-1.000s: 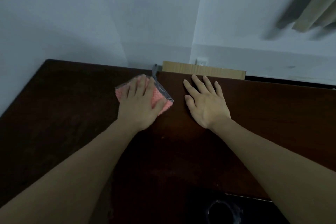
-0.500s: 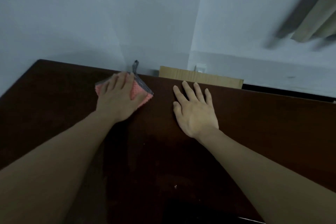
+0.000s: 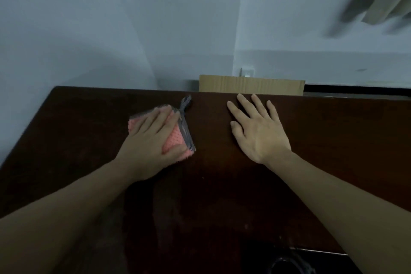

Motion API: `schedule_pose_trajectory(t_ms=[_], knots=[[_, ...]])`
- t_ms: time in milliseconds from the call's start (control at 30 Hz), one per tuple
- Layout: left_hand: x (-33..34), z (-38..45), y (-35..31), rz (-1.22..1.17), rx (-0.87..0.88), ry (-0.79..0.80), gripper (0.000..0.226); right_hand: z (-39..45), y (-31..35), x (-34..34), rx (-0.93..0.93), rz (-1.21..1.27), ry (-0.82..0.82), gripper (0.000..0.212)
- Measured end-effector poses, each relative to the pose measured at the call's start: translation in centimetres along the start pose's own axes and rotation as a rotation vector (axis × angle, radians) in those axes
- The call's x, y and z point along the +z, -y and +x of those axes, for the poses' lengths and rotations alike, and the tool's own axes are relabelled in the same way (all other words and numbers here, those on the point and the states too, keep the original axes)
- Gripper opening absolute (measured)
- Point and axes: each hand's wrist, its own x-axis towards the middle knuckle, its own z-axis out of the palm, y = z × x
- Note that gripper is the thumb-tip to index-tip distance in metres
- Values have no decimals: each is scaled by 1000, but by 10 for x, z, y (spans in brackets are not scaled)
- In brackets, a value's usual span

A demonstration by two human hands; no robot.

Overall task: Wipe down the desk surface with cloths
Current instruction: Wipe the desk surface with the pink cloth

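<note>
**Bare arms, no sleeves in view**

Both forearms are uncovered from the lower frame edge to the wrists. The left hand [image 3: 153, 140] and the right hand [image 3: 258, 131] wear no gloves, rings, watch or bands. Fingernails are short and unpainted.

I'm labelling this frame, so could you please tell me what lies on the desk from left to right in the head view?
Left hand pressing flat on the pink cloth → the cloth's grey loop → right hand flat on the bare desk.
</note>
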Motion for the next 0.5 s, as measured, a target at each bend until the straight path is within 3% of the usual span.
schedule_pose_trajectory(t_ms=[100,200,367,500], knots=[[-8,36,20,-16,-123,-50,115,0,1,1,12,-5,-6,55],[-9,58,30,-14,-180,-91,101,0,0,3,18,6,-24,55],[-8,38,23,-22,-167,-107,97,0,0,4,29,-7,-23,59],[1,-10,17,2,-42,-33,106,0,1,4,31,-26,-1,67]])
